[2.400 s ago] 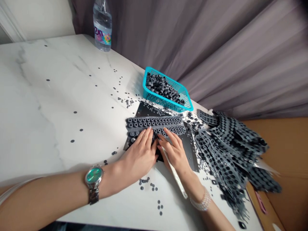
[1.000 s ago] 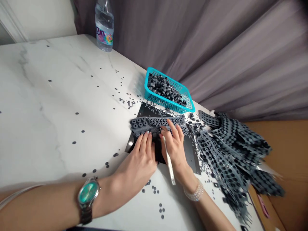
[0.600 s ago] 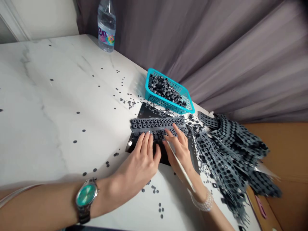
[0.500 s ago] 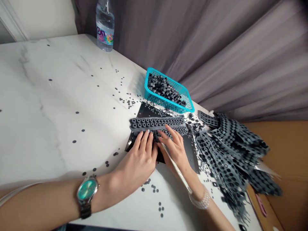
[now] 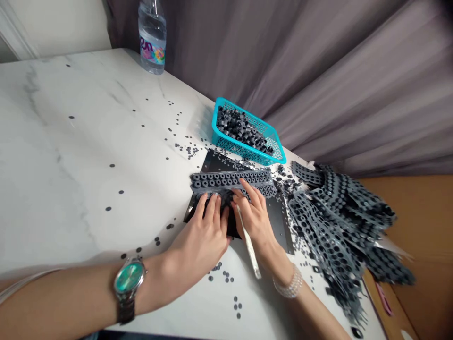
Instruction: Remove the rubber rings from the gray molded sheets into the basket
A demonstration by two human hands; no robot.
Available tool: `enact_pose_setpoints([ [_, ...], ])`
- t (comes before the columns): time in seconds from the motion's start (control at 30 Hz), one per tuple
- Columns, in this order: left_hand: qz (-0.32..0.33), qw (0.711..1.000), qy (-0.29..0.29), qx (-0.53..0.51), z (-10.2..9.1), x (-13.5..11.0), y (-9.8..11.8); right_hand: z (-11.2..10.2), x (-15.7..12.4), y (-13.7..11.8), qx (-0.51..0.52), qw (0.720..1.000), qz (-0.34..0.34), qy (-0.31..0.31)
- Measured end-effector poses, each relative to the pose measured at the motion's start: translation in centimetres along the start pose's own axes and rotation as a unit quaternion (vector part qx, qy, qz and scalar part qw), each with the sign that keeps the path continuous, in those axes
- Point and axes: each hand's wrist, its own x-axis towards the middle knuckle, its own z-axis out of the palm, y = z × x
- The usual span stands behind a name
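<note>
A dark grey moulded rubber sheet [image 5: 230, 180] with rows of small ring-shaped parts lies across a black board [image 5: 283, 231]. My left hand [image 5: 201, 236], with a watch on its wrist, has its fingers stretched over the sheet's near edge, gripping it there. The thumb's contact is hidden. My right hand [image 5: 256, 219] is closed around a slim white stick-like tool [image 5: 252, 252], whose back end points toward me. Its tip is hidden at the sheet's near edge beside my left fingertips. The right index finger reaches out over the rows of rings.
Behind the board stands a turquoise basket [image 5: 244, 151] of small black rubber parts. A heap of perforated rubber sheets [image 5: 339, 222] hangs over the table's right edge. Small black discs [image 5: 191, 151] are scattered on the white marble-look table [image 5: 71, 226]. A water bottle [image 5: 152, 40] stands far back.
My right hand has turned slightly, and the tool's back end has swung left, away from the wrist. My left hand stays at the sheet's near edge with its fingers slightly shifted.
</note>
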Motion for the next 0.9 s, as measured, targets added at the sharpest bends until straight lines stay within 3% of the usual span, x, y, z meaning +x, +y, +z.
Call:
enact_pose_setpoints([
  [0.17,-0.005,1.000,-0.022,-0.008,0.1,0.1,0.0,-0.2,-0.5,1.3,-0.008,0.983,0.154,0.097],
  [0.23,-0.006,1.000,-0.014,-0.010,0.1,0.1,0.0,-0.7,-0.7,1.7,0.006,0.980,0.169,0.106],
  [0.47,-0.009,1.000,0.018,-0.017,0.1,0.1,0.0,-1.4,-1.1,0.0,0.030,0.999,-0.012,0.038],
  [0.9,-0.006,1.000,0.011,0.001,0.0,0.0,-0.1,-0.9,-1.3,0.1,-0.002,0.997,-0.066,0.027],
])
